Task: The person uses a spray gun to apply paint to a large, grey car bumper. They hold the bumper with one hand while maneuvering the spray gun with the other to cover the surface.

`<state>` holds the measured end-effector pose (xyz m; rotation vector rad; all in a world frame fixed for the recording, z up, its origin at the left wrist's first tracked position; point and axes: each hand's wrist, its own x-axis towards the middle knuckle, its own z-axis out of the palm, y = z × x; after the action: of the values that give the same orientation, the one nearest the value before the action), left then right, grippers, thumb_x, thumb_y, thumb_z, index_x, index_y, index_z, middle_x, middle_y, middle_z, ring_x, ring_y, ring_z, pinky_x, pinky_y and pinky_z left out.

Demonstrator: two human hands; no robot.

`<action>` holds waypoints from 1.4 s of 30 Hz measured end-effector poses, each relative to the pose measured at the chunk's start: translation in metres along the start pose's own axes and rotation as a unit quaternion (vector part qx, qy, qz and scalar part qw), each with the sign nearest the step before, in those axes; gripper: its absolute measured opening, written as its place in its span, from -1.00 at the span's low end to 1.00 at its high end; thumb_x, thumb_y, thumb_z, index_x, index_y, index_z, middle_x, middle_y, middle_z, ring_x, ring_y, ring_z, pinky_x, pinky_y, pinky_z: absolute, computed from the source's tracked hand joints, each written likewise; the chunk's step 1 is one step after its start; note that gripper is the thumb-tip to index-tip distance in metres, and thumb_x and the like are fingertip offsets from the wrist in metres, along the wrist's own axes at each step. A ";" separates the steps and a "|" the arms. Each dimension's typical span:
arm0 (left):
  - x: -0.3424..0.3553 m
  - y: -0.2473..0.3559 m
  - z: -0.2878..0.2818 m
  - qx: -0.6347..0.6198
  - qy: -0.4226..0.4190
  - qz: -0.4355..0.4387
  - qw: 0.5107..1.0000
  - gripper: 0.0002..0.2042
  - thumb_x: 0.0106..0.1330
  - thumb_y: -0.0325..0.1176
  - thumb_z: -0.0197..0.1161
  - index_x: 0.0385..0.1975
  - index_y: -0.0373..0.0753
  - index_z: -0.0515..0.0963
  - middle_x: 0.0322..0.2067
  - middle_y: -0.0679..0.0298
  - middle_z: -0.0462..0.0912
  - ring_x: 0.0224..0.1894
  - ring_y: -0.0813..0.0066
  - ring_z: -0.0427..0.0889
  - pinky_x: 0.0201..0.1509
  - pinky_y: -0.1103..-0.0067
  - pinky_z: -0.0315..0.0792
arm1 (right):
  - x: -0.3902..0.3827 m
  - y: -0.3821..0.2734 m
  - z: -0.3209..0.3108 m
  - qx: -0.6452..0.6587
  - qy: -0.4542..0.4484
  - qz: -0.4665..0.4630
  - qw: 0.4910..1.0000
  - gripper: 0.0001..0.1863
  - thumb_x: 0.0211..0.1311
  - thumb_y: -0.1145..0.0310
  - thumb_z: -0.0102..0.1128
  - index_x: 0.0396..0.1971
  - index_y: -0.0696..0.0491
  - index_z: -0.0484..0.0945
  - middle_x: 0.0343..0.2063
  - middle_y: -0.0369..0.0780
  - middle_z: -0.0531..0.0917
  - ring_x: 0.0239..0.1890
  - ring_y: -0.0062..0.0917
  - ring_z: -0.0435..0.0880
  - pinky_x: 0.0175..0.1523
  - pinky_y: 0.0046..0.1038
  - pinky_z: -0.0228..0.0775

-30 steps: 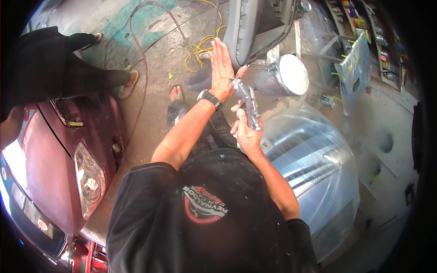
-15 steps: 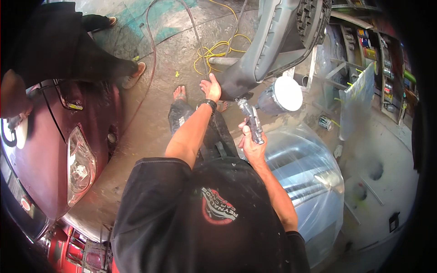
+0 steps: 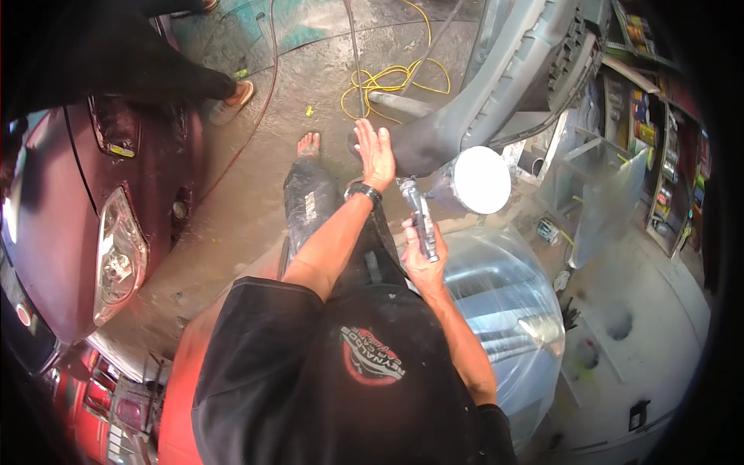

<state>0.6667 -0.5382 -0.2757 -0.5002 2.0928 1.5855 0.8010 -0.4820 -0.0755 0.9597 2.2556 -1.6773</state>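
Note:
A spray gun (image 3: pixel 419 208) with a large white-topped paint cup (image 3: pixel 481 180) is gripped in my right hand (image 3: pixel 424 265), its nozzle end pointing away from me. My left hand (image 3: pixel 376 159), with a dark band on the wrist, is held out flat, fingers extended and nothing in it. Just beyond both hands stands a grey car bumper (image 3: pixel 508 85) whose near end is darker. From this angle I cannot tell whether my left fingers touch that end. Part of the gun's handle is hidden by my right fingers.
A maroon car front with a headlight (image 3: pixel 122 256) stands left, beside another person's dark-clothed leg (image 3: pixel 194 76). A yellow hose (image 3: pixel 387 77) lies coiled on the floor. Plastic sheeting (image 3: pixel 504 302) covers a panel at my right. Shelves (image 3: pixel 659 155) hold cans, and a thin panel (image 3: pixel 608 213) stands near them.
The view has shifted, so the bumper appears further right and the maroon car further left. My left hand has turned more upright. The spray gun stays in my right hand, slightly lower in view.

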 end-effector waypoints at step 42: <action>0.043 -0.102 -0.091 -0.343 -0.140 -0.254 0.894 -0.31 0.57 0.22 -0.37 0.36 -0.23 0.34 0.27 0.15 0.47 0.34 0.23 0.43 0.35 0.15 0.35 | 0.028 0.122 0.132 -0.152 -0.001 -0.074 0.986 -0.53 0.40 0.40 0.22 0.23 0.15 0.32 -0.09 -0.26 0.60 -0.49 -0.69 0.51 -0.43 -0.59 0.44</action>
<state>0.6735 -0.6539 -0.3603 -0.8983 1.0237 1.8816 0.8202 -0.5716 -0.2332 0.7359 2.5396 -1.3262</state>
